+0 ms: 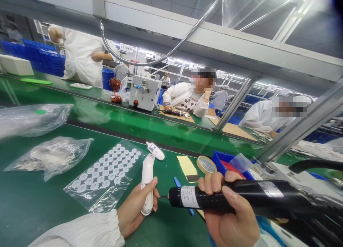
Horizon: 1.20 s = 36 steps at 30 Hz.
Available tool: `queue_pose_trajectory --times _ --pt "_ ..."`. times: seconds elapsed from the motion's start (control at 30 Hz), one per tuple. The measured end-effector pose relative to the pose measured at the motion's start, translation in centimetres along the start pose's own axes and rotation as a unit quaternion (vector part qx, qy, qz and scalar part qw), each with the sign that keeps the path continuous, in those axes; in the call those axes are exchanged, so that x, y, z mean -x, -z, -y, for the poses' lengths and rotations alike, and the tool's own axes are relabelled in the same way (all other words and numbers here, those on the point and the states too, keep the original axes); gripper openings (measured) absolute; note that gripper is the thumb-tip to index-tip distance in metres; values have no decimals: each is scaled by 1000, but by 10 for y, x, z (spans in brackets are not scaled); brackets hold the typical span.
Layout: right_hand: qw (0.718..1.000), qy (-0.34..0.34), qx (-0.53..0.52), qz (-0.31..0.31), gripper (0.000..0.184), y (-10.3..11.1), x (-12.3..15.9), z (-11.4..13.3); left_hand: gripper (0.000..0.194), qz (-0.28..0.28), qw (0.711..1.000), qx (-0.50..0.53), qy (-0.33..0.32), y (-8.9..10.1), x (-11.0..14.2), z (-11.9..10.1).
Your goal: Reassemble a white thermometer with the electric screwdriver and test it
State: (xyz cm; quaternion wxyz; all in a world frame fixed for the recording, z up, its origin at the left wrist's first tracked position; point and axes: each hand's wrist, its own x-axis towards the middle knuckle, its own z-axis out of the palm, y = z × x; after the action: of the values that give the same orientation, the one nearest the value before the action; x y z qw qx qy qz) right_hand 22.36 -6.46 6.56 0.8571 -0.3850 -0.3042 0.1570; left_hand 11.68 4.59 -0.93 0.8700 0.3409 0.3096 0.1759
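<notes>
My left hand (138,204) is closed around a long, curved white plastic handheld housing (147,170), thumb across its lower part. Just beyond its top end lies a smaller white plastic piece (155,151) with a dark display-like window; I cannot tell whether the two touch. My right hand (230,207) grips a black electric screwdriver (241,195) with white labels. The screwdriver lies roughly level, its thin bit (163,196) pointing left at the housing, close to my left fingertips. Whether the bit touches anything is unclear.
Left of my hands lie a clear sheet of round white stickers (107,168) and bags of small parts (53,154). Ahead are yellow paper (187,166), a tape ring holding screws (206,164) and a blue bin (222,161). Co-workers sit across the green bench (107,114).
</notes>
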Motion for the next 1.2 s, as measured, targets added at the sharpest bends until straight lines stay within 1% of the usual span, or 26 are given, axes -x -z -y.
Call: queue_pose_trajectory --times 0.07,0.2,0.37,0.6,0.8,1.0,1.2 --pt "1000 -7 -2 22 15 -3 4 -1 28 4 1000 0 -6 2 -2 2" --pt "997 -17 -21 72 14 -6 12 -7 33 2 1000 -8 3 4 -4 3" --pt "994 -39 -38 93 16 -8 19 -13 34 -1 1000 -7 5 3 -4 3" --pt "993 -18 -13 112 17 -14 21 -15 36 -3 1000 -9 -5 1 -5 4" --pt "986 -18 -11 167 18 -14 27 -19 40 -1 1000 -8 -15 3 -4 7" --pt "986 -23 3 164 20 -9 29 -23 38 -7 1000 -8 -21 4 -6 9" --pt "991 -15 42 127 23 -11 32 -27 38 -2 1000 -16 -17 3 -5 8"
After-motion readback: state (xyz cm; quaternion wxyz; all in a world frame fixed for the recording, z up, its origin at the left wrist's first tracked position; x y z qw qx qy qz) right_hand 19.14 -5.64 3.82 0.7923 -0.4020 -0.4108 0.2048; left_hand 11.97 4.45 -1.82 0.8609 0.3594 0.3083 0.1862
